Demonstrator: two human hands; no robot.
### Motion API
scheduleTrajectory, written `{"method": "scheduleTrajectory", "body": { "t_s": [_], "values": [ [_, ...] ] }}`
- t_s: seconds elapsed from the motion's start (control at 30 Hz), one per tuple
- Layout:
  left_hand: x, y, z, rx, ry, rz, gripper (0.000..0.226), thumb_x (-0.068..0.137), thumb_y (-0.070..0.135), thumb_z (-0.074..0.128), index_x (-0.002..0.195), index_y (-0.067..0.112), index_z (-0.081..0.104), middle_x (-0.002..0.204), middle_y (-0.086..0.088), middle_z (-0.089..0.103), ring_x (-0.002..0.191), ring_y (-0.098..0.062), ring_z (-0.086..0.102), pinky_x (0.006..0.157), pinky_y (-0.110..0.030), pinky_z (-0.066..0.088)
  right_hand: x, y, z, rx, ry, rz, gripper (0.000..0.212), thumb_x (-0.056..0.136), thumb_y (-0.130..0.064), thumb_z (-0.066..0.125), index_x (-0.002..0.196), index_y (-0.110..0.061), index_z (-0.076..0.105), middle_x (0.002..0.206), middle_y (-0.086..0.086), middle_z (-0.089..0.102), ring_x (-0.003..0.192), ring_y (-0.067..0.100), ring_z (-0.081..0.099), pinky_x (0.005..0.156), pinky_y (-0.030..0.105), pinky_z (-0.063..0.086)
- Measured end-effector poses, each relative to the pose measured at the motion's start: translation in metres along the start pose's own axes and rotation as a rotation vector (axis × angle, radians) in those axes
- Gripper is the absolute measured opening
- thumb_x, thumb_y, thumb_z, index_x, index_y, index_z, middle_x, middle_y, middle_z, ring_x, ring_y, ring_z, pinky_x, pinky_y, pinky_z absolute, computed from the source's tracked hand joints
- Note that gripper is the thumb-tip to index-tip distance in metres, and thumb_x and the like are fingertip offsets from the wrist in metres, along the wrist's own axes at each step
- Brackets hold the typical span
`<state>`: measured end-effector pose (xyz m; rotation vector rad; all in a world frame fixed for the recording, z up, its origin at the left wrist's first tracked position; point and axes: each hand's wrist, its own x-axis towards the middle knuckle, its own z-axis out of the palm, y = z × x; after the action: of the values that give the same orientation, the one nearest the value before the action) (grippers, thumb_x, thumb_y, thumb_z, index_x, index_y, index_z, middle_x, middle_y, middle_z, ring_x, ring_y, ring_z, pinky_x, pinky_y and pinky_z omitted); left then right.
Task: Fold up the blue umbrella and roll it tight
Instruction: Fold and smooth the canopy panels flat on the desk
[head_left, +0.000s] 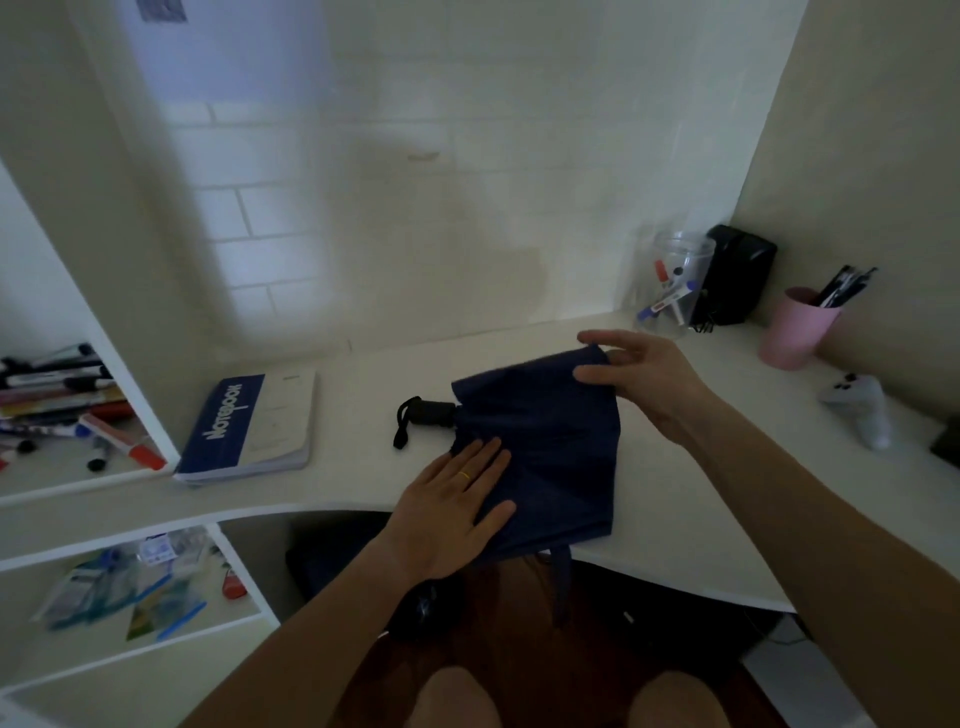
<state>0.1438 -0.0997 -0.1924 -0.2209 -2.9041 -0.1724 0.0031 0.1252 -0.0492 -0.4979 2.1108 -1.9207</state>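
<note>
The blue umbrella (550, 441) lies collapsed on the white desk (363, 467), its dark canopy spread in loose flat folds. Its black handle (434, 414) with a wrist loop points left. A fabric strap (562, 582) hangs over the desk's front edge. My left hand (452, 514) rests flat, fingers apart, on the near left part of the canopy. My right hand (639, 379) pinches the far right corner of the fabric between thumb and fingers.
A blue and white notebook (254, 426) lies left of the umbrella. At the back right stand a clear jar of markers (672, 286), a black box (740, 275) and a pink cup of pens (797, 327). A pale small object (860, 410) lies at right. Shelves with pens (62, 410) fill the left.
</note>
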Motion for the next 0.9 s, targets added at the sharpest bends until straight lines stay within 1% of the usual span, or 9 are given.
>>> {"method": "scheduleTrajectory", "body": {
  "t_s": [0.1,0.17,0.33,0.43,0.53,0.6,0.7,0.8,0.9],
  "values": [
    [-0.001,0.001,0.0,0.002,0.004,-0.005,0.079,0.097,0.068,-0.003,0.161,0.025,0.016,0.168,0.005,0.015,0.155,-0.013,0.012,0.126,-0.038,0.015,-0.035,0.013,0.0,-0.255,0.07,-0.154,0.02,0.075,-0.011,0.085,0.092,-0.02,0.078,0.086,0.006,0.078,0.083,0.018,0.074,0.072,0.023,0.059],
    [-0.001,0.001,-0.002,-0.008,0.003,-0.013,0.079,0.097,0.067,0.001,0.161,0.024,0.018,0.167,0.003,0.019,0.154,-0.015,0.016,0.126,-0.036,0.013,-0.053,0.031,0.0,-0.361,0.124,-0.218,0.012,0.077,-0.015,0.083,0.083,-0.022,0.076,0.079,-0.001,0.077,0.079,0.014,0.073,0.074,0.025,0.058],
    [-0.002,0.003,-0.004,-0.018,0.022,-0.008,0.082,0.095,0.069,-0.003,0.161,0.024,0.018,0.167,0.003,0.017,0.155,-0.014,0.015,0.126,-0.036,0.014,-0.081,0.07,0.01,-0.254,0.255,-0.302,0.011,0.085,-0.012,0.076,0.084,-0.021,0.069,0.087,-0.007,0.072,0.087,0.012,0.069,0.079,0.034,0.058],
    [-0.002,0.004,-0.006,-0.028,0.011,-0.008,0.085,0.093,0.071,-0.005,0.161,0.024,0.017,0.167,0.003,0.015,0.155,-0.014,0.012,0.127,-0.035,0.01,-0.094,0.087,0.013,-0.277,0.238,-0.353,0.01,0.087,-0.012,0.074,0.088,-0.022,0.071,0.094,-0.007,0.071,0.091,0.014,0.067,0.081,0.037,0.056],
    [-0.005,0.008,-0.012,-0.073,0.046,-0.024,0.075,0.098,0.068,0.015,0.15,0.021,0.044,0.154,-0.003,0.048,0.145,-0.022,0.038,0.121,-0.029,0.015,-0.103,0.102,0.009,-0.42,0.191,-0.361,0.014,0.086,-0.015,0.075,0.089,-0.028,0.07,0.097,-0.012,0.07,0.095,0.01,0.064,0.084,0.032,0.052],
    [-0.006,0.012,-0.016,-0.147,0.091,-0.048,0.058,0.101,0.059,0.036,0.141,0.021,0.054,0.143,-0.004,0.058,0.136,-0.024,0.046,0.116,-0.025,0.021,-0.106,0.109,0.006,-0.58,0.181,-0.388,0.016,0.084,-0.017,0.077,0.089,-0.03,0.069,0.096,-0.015,0.068,0.095,0.005,0.06,0.084,0.025,0.049],
    [-0.005,0.013,-0.016,-0.242,0.166,-0.049,0.053,0.099,0.055,0.051,0.139,0.02,0.056,0.14,-0.002,0.06,0.133,-0.023,0.049,0.117,-0.028,0.026,-0.107,0.118,0.003,-0.843,0.139,-0.5,0.016,0.081,-0.016,0.079,0.085,-0.027,0.068,0.089,-0.016,0.066,0.089,0.005,0.057,0.078,0.028,0.052],
    [-0.004,0.011,-0.014,-0.288,0.265,-0.123,0.076,0.088,0.068,0.059,0.147,0.02,0.049,0.149,0.006,0.046,0.143,-0.015,0.034,0.121,-0.036,0.026,-0.107,0.123,0.002,-0.939,0.153,-0.592,0.015,0.079,-0.013,0.081,0.081,-0.022,0.07,0.085,-0.01,0.067,0.082,0.014,0.06,0.068,0.035,0.055],
    [-0.008,0.016,-0.018,-0.319,0.333,-0.291,0.072,0.073,0.076,0.063,0.124,0.025,0.062,0.12,0.008,0.06,0.117,-0.014,0.049,0.105,-0.04,0.042,-0.106,0.125,0.004,-0.972,0.174,-0.65,0.016,0.077,-0.012,0.083,0.081,-0.022,0.07,0.084,-0.009,0.067,0.08,0.015,0.06,0.067,0.033,0.055]
  ]
}}
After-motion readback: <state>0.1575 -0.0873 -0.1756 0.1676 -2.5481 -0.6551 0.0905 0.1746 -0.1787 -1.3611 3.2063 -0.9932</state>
